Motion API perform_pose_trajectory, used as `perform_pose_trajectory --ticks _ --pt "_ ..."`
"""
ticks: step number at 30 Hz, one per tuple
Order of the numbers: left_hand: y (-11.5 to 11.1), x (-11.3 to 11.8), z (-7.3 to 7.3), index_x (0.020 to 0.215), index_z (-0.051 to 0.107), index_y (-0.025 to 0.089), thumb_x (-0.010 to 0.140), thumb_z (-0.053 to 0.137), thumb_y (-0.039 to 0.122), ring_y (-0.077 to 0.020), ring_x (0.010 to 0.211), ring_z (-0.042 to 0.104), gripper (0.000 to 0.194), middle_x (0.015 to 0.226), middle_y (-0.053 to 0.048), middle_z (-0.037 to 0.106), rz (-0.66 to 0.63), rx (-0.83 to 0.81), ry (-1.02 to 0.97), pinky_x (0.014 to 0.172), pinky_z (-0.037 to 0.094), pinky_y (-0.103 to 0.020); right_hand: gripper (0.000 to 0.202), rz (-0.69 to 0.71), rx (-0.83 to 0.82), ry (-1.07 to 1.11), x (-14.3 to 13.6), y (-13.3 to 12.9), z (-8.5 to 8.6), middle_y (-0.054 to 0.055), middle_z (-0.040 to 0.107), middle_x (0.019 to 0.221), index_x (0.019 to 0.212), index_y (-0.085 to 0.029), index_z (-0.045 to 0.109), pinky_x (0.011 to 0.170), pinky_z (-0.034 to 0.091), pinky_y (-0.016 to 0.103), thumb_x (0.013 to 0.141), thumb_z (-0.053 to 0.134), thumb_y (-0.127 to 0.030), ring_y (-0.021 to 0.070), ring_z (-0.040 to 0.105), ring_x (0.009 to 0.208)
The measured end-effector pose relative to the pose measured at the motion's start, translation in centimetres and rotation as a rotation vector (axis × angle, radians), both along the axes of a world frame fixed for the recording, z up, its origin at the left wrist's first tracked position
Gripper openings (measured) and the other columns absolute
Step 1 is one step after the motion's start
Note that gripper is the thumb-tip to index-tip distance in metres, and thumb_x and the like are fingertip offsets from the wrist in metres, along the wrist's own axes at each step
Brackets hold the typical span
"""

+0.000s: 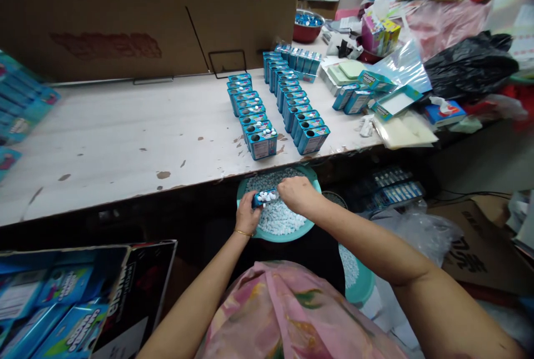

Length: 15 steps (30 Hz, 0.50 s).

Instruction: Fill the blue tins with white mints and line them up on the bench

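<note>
Brimming with white pellets (267,196), a blue box (256,201) sits in left fingers (249,198).

"CARAMELO" on blue carton (373,79), open box (396,104); other lettering unclear.

Pellets (279,219) in basin (283,238). Over basin: tin (266,197), left hand (249,213) at its left, right hand (297,193) at its right. Beyond basin: table (104,142), 2 tin rows (263,147) on it, carton (167,19) farther back, mostly leftward. Basin's near left: box (118,279), packs (67,284) inside. Near right: 2nd basin (367,288).
</note>
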<state>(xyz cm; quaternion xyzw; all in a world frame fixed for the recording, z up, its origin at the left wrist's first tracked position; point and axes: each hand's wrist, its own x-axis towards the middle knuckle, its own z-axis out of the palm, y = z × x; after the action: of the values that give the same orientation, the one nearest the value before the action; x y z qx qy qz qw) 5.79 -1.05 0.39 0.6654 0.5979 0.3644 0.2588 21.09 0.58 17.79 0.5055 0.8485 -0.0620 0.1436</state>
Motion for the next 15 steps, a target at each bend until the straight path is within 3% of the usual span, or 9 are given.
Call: perform_pose_trajectory --ticks 15 --pt "0.2 0.0 0.0 0.098 0.049 0.018 0.065 0.056 0.023 -0.0206 0.093 0.053 0.033 0.098 -0.006 0.056 -0.023 -0.031 -0.051 0.083 0.041 -0.034 0.026 -0.029 0.003 0.013 1.3 -0.8 -0.5 0.012 0.062 0.085 0.082 -0.015 0.062 0.064 0.045 0.028 0.078 0.037 -0.011 0.0201 0.059 0.079"
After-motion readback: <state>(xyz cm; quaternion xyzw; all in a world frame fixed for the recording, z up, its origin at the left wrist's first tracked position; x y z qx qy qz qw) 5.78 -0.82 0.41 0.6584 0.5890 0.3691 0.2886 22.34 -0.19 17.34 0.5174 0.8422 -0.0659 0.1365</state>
